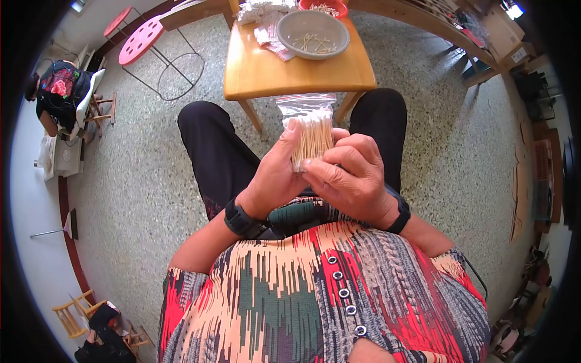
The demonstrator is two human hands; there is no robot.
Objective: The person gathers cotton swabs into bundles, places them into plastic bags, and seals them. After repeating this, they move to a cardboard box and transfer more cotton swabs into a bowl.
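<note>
A clear zip bag packed with cotton swabs, their white tips toward the top, is held above my lap. My left hand grips its left side, thumb lying along the front. Around the right side and lower edge are the curled fingers of my right hand. The bag's zip end stands up past the swabs; whether it is sealed I cannot make out. Beyond it, on a wooden chair seat, a grey bowl has loose swabs lying in the bottom.
Behind the bowl a red bowl holds more swabs, beside a pile of plastic bags. Pink stools stand at the left. A person sits at far left, and wooden furniture runs along the upper right.
</note>
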